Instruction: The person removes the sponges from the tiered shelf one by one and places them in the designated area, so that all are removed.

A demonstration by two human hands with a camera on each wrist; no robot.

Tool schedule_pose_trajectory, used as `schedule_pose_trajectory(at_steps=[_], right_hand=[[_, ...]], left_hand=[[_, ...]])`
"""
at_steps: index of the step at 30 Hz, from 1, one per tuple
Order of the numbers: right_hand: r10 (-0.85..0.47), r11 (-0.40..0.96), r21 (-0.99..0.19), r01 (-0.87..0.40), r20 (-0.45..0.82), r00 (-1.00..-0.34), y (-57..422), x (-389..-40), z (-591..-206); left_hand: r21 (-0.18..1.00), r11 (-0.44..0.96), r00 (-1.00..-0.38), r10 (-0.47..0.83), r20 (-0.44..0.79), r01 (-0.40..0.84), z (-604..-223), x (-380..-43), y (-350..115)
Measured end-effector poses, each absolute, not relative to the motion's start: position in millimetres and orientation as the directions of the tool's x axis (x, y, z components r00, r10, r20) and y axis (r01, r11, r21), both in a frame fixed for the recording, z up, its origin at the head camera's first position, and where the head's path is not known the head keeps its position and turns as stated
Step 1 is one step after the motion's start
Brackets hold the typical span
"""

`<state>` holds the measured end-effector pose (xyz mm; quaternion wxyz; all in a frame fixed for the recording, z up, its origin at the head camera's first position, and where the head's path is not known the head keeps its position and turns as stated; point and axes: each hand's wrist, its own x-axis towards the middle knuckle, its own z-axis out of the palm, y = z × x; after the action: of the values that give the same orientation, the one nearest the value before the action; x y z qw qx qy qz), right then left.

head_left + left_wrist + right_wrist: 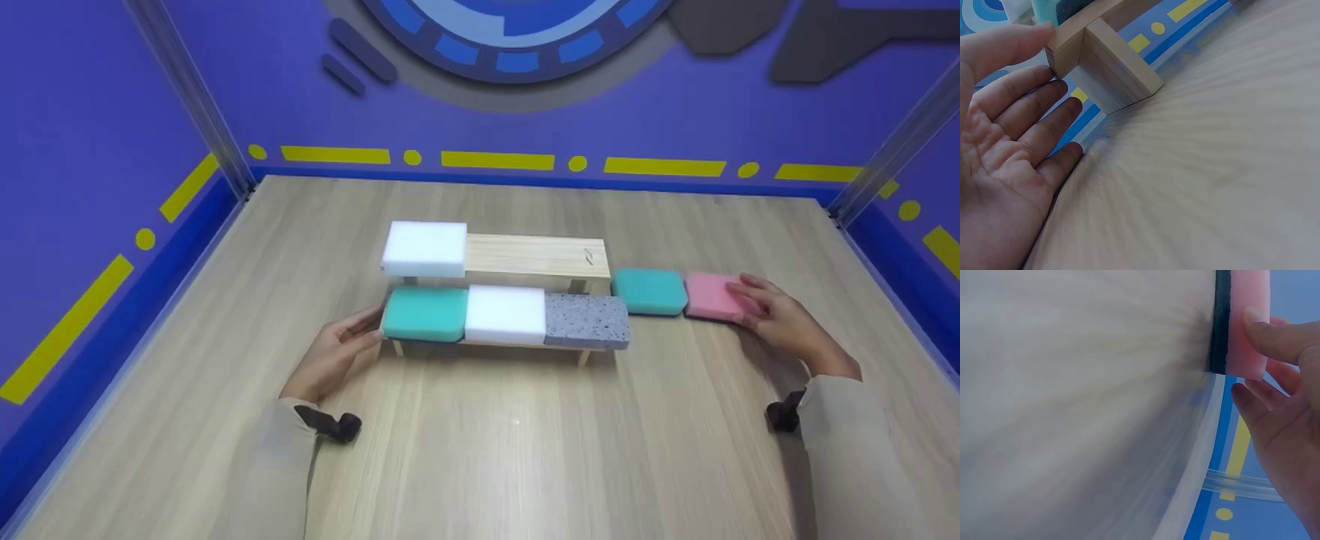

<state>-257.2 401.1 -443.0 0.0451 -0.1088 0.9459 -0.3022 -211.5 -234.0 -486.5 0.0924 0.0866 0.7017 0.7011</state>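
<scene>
On a low wooden bench [499, 345] in front lie a green sponge [425, 315], a white sponge [505, 313] and a speckled grey sponge [586, 320], side by side. My left hand [330, 356] is at the bench's left end, its thumb and fingertips touching the board's end in the left wrist view. At the right, my right hand [784, 322] grips a pink sponge [712, 295] with a dark scouring layer underneath, thumb on the near side. This sponge sits beside another green sponge [649, 291], nearly touching it.
Behind the front bench stands a second wooden bench [536, 255], bearing a white sponge [425, 247] at its left end. Purple-blue panels [480, 127] with yellow marks enclose the wood-grain table [487, 450] at the back and sides.
</scene>
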Motion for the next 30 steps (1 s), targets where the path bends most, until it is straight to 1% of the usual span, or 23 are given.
schedule_pose_trajectory(at_steps=[4, 8, 14, 22, 30], right_hand=[[-0.231, 0.803, -0.569, -0.178, -0.022, -0.973, 398.7, -257.3, -442.0], [-0.236, 0.806, -0.561, -0.192, -0.005, -0.972, 397.6, -257.3, -440.7], [-0.222, 0.812, -0.556, -0.176, -0.016, -0.975, 396.3, -256.3, -439.3], [-0.236, 0.812, -0.545, -0.209, 0.020, -0.972, 396.2, -254.0, -439.5], [-0.195, 0.816, -0.549, -0.184, 0.039, -0.980, 394.4, -253.9, -436.9]], left_hand=[[1.000, 0.019, -0.971, 0.238, -0.018, -0.014, -486.4, -211.0, -234.2], [1.000, -0.001, -0.969, 0.245, -0.017, -0.018, -486.2, -211.2, -233.9], [0.999, -0.028, -0.968, 0.252, -0.008, -0.016, -486.2, -211.7, -234.1], [0.999, -0.038, -0.968, 0.252, -0.009, -0.019, -487.3, -212.1, -234.5], [1.000, -0.019, -0.967, 0.255, -0.008, -0.013, -487.7, -212.6, -234.5]])
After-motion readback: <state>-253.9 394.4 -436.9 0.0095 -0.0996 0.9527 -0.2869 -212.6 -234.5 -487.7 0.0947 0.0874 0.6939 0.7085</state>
